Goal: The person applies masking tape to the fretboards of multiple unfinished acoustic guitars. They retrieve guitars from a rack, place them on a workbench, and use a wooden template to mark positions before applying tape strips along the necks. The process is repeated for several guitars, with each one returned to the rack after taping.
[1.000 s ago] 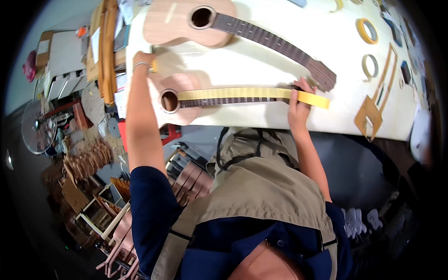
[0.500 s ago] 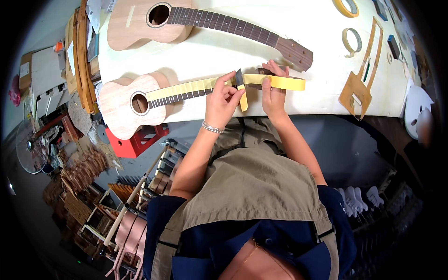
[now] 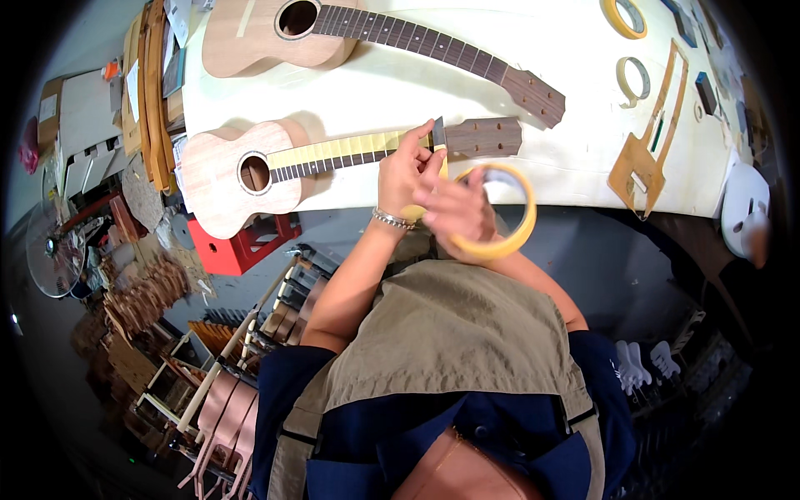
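Observation:
A pale, unfinished ukulele (image 3: 279, 142) lies across the near side of the table, strips of yellow masking tape (image 3: 333, 146) laid along part of its fretboard. At the top end of the neck, my left hand (image 3: 404, 175) pinches a dark flat blade (image 3: 438, 132) beside the headstock (image 3: 483, 137). Yellow tape also shows just below those fingers. My right hand (image 3: 457, 208), smeared by motion, is close to the left one, over the table's front edge. It carries a roll of yellow masking tape (image 3: 528, 218); its exact finger grip is blurred.
A second ukulele (image 3: 400, 33) lies farther back. To the right are two tape rolls (image 3: 633, 79), a wooden template (image 3: 637, 167) and a dark block (image 3: 706, 92). A red crate (image 3: 233, 250) stands below the table at left, near racks of wooden parts (image 3: 221, 408).
My right hand has come off the headstock toward me with the tape roll, which has turned its round face up. The headstock now shows bare. My left hand stays by the neck's end with the blade.

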A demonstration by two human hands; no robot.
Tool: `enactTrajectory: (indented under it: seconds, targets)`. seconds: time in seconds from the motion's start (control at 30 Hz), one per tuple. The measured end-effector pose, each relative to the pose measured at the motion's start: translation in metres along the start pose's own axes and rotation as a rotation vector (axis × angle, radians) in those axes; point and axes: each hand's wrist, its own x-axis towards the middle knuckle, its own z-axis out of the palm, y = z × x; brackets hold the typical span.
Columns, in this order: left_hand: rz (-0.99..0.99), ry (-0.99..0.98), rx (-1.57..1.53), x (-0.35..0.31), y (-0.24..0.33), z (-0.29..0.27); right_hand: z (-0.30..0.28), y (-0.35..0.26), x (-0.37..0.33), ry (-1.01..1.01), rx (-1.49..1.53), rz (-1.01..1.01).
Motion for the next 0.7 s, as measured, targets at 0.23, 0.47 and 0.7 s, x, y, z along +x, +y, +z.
enactTrajectory:
  seconds: [0.23,0.47,0.7]
  targets:
    - [0.293,-0.038,0.005,-0.019,-0.015,-0.029,0.000,0.016,0.008,0.448,0.563,0.617]
    - [-0.416,-0.057,-0.892,-0.016,0.022,-0.021,0.005,-0.009,0.020,0.588,1.287,0.911]
    - [-0.280,0.401,-0.150,-0.028,-0.055,-0.182,-0.077,0.068,-0.020,0.908,1.547,0.673]
